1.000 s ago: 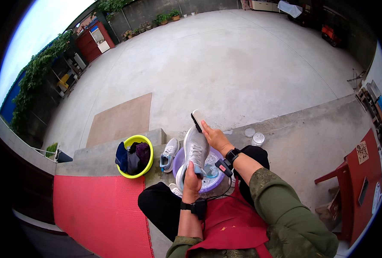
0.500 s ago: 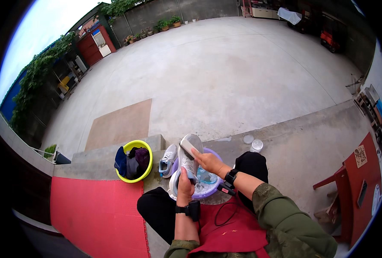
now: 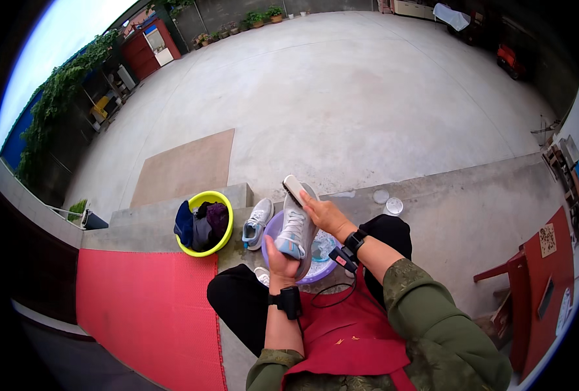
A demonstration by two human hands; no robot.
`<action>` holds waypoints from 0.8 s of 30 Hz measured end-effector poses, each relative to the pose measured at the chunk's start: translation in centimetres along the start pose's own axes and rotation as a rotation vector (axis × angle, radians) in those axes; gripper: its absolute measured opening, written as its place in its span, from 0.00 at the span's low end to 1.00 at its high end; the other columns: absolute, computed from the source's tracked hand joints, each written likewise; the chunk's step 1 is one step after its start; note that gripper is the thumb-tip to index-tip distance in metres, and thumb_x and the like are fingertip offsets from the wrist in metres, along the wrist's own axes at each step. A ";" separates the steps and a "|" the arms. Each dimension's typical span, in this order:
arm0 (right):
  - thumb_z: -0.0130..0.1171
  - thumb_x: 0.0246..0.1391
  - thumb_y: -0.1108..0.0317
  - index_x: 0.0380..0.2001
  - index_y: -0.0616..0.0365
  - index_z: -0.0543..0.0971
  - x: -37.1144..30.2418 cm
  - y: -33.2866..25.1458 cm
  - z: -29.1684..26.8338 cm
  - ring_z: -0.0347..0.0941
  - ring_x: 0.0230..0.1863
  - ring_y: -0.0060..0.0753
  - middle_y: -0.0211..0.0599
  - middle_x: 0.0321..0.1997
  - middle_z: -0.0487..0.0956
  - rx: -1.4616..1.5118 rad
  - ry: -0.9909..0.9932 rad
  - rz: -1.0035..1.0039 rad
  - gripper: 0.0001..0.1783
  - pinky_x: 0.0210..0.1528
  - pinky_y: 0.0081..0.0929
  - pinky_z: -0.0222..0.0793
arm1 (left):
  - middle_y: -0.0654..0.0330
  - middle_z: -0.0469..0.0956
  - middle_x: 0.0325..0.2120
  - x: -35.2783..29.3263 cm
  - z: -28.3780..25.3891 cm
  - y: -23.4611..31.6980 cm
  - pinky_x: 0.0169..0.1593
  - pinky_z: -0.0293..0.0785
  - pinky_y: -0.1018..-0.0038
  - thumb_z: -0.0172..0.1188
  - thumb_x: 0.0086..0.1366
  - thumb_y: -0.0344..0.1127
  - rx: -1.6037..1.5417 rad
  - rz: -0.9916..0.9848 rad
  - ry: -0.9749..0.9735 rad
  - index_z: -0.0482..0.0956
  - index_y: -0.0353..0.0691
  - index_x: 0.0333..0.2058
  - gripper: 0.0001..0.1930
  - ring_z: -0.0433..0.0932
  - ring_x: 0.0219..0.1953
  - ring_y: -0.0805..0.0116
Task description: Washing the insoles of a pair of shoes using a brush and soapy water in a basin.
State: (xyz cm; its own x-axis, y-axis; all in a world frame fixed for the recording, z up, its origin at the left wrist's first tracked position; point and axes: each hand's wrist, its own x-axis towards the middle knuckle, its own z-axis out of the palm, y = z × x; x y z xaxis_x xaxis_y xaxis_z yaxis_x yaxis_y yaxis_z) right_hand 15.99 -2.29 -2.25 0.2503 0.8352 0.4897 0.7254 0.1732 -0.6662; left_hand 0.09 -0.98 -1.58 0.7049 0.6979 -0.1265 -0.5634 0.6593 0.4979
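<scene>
My left hand grips a grey-white sneaker with white laces by its heel, toe pointing away from me. A scrub brush with a pale back and dark bristles is in my right hand, at the shoe's toe; its bristles face left. Whether they touch the shoe I cannot tell. Beneath both hands stands a purple basin of sudsy water, with something light blue in it. Left of the basin rests another grey-white sneaker with blue parts. A white shoe shows partly beside my left wrist.
A yellow-green basin of dark clothes stands to the left, beyond a red mat. Two small round white containers sit at the right on the concrete. A red-brown table is at the far right. A step edge runs ahead.
The sneaker has turned in my left hand, showing its laces more. The brush has shifted from the top of the toe to its far left edge, bristles now visible.
</scene>
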 end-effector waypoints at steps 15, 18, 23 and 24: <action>0.45 0.46 0.68 0.49 0.51 0.59 -6.1 -6.6 2.5 0.66 0.30 0.53 0.57 0.28 0.69 0.233 -0.478 -0.124 0.23 0.31 0.34 0.63 | 0.49 0.60 0.46 0.9 -3.8 1.5 0.52 0.53 0.63 0.27 0.56 0.58 -0.248 -0.060 -0.135 0.55 0.32 0.48 0.34 0.59 0.49 0.55; 0.44 0.47 0.66 0.49 0.50 0.58 -5.8 -1.9 1.6 0.66 0.25 0.54 0.55 0.22 0.69 0.036 -0.265 0.037 0.23 0.26 0.38 0.62 | 0.51 0.59 0.47 0.9 -0.9 -0.3 0.53 0.52 0.65 0.26 0.56 0.58 -0.158 -0.014 0.065 0.55 0.32 0.49 0.34 0.58 0.50 0.56; 0.45 0.47 0.66 0.49 0.54 0.59 -6.0 -4.2 2.4 0.67 0.24 0.53 0.54 0.22 0.70 0.163 -0.312 -0.110 0.23 0.25 0.37 0.62 | 0.54 0.66 0.40 1.8 -4.0 -0.5 0.49 0.57 0.67 0.27 0.55 0.60 -0.141 0.064 0.298 0.62 0.35 0.44 0.33 0.64 0.44 0.60; 0.45 0.46 0.67 0.50 0.53 0.58 -6.7 -4.8 2.9 0.67 0.23 0.53 0.54 0.20 0.69 0.235 -0.298 -0.210 0.24 0.25 0.37 0.61 | 0.55 0.67 0.38 1.9 -4.1 0.0 0.48 0.58 0.66 0.27 0.55 0.60 -0.173 0.017 0.230 0.63 0.36 0.42 0.32 0.65 0.42 0.60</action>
State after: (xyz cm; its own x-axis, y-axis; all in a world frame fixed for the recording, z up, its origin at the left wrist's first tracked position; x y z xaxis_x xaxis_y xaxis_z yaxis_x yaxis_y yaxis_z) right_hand 9.00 -7.21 -3.94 -0.1084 0.8775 0.4672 0.5668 0.4407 -0.6961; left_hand -0.31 1.48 -5.36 0.5892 0.7417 -0.3204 -0.6536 0.6707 0.3506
